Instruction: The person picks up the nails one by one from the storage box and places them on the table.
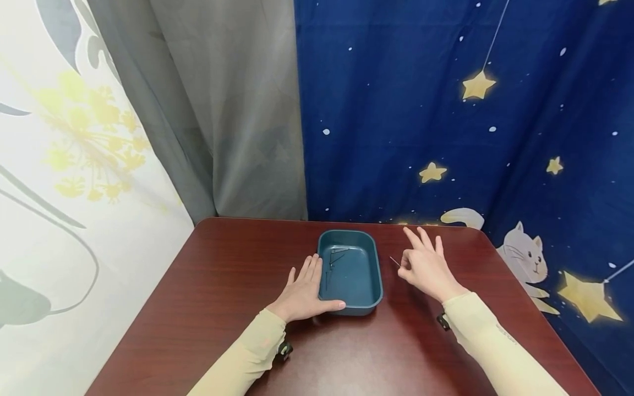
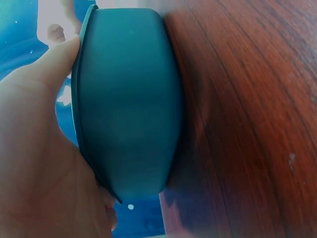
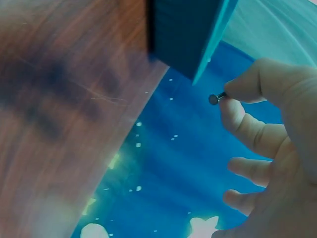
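1. Fingers, right hand [image 1: 428,269]: thumb and index finger pinch one nail [image 3: 213,99]; other three extended and spread clear of it.
2. Nail position: held off to the right of the tray [image 1: 353,283], apart from it, above the tabletop [image 1: 223,286]. Head view has the thin shank sticking out from the fingertips, angled up and toward the tray side. Right wrist view has the round, flat head just past the fingertips.
3. Left hand [image 1: 302,291]: not clenched. Fingers straight and together along the tray's left side, thumb spread across the near left corner. Left wrist view confirms thumb tip touching the rim.
4. Tray: deep, dark teal, rounded corners, upright on the tabletop, long side running away from the person.
5. Inside it: several loose nails [image 1: 338,257], mostly in the left half, lying at mixed angles. Too small for a reliable count.
6. Tabletop: dark reddish-brown wood grain, glossy at the near edge.
7. Both arms in pale yellow sleeves [image 1: 247,346], a small dark device [image 1: 285,350] at each wrist.
8. Behind: grey curtain [image 1: 252,110] on the left, blue curtain [image 1: 376,110] with stars and a cat print on the right.
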`<state>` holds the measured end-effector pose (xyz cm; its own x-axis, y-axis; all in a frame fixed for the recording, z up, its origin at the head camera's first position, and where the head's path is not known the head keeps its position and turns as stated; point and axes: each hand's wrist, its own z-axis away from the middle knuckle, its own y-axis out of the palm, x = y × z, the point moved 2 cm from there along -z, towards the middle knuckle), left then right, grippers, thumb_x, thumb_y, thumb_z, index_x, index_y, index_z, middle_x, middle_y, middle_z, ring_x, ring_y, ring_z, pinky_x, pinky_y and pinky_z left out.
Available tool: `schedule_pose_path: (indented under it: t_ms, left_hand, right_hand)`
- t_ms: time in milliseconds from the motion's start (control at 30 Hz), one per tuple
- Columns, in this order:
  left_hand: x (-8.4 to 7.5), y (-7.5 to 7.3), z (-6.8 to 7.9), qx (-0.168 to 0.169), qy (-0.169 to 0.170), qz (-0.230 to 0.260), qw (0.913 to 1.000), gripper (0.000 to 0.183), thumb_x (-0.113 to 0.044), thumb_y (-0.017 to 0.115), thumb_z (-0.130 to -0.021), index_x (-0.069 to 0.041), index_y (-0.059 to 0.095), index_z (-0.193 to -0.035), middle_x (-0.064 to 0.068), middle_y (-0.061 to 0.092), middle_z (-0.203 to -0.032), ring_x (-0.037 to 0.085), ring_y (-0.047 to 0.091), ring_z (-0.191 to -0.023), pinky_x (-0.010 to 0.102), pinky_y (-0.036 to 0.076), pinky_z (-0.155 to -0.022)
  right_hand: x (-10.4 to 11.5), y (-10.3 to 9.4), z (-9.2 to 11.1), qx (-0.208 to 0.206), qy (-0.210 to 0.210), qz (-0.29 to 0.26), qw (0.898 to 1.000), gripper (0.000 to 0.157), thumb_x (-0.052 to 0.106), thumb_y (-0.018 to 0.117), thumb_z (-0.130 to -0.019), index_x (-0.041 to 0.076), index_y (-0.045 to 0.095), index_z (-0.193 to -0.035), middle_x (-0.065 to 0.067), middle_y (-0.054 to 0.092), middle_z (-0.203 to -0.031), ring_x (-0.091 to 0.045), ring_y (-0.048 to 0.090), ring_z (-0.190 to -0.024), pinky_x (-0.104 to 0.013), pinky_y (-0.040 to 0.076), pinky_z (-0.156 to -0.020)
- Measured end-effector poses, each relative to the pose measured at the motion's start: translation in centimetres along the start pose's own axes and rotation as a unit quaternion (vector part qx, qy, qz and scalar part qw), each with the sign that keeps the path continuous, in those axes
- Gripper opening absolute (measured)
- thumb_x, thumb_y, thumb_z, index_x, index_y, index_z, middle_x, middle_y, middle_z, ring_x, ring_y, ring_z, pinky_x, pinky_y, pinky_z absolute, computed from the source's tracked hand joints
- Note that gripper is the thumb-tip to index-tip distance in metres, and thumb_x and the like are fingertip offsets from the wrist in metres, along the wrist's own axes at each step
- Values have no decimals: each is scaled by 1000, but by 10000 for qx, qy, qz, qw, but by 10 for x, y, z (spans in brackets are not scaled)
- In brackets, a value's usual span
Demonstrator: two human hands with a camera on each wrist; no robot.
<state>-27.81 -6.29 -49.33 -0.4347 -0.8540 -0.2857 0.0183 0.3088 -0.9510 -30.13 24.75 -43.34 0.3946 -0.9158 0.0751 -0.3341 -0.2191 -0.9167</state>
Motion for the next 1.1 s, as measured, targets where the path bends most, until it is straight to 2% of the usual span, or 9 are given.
schedule_pose_path:
  t_ms: [267,567,767,1100]
  left_hand:
    - [-2,0,0,46,-32,31,10000,120,-88,36,-62,-11,0,-146,3,-4,-151,23,0,-137,57,8,-102]
    - [-1,2,-3,37,-107,-124,9999,121,-89,33,-60,-12,-1,-146,1,-6,-151,20,-1,-137,55,9,-103]
    - [-1,3,-1,20,-81,12,10000,120,-87,37,-62,-10,1,-146,3,-3,-151,22,1,-137,57,9,-102]
    - [0,1,0,28,-109,-25,9999,120,-88,36,-61,-11,0,-146,1,-5,-151,22,0,-137,56,8,-103]
  right_hand:
    - [-13,11,17,446,355,-101,9983,25,27,69,-67,31,50,-51,-14,30,-144,-37,10,-134,-65,-7,-96]
    - [-20,28,29,861,534,-20,9949,28,26,71,-66,28,50,-49,-17,34,-140,-43,14,-130,-69,-2,-93]
    - [-21,40,38,1185,580,126,9912,29,27,73,-65,28,49,-48,-18,37,-138,-45,16,-129,-70,2,-91]
    - [-17,46,43,1387,629,157,9882,30,25,74,-66,27,49,-48,-19,38,-137,-45,15,-129,-70,1,-91]
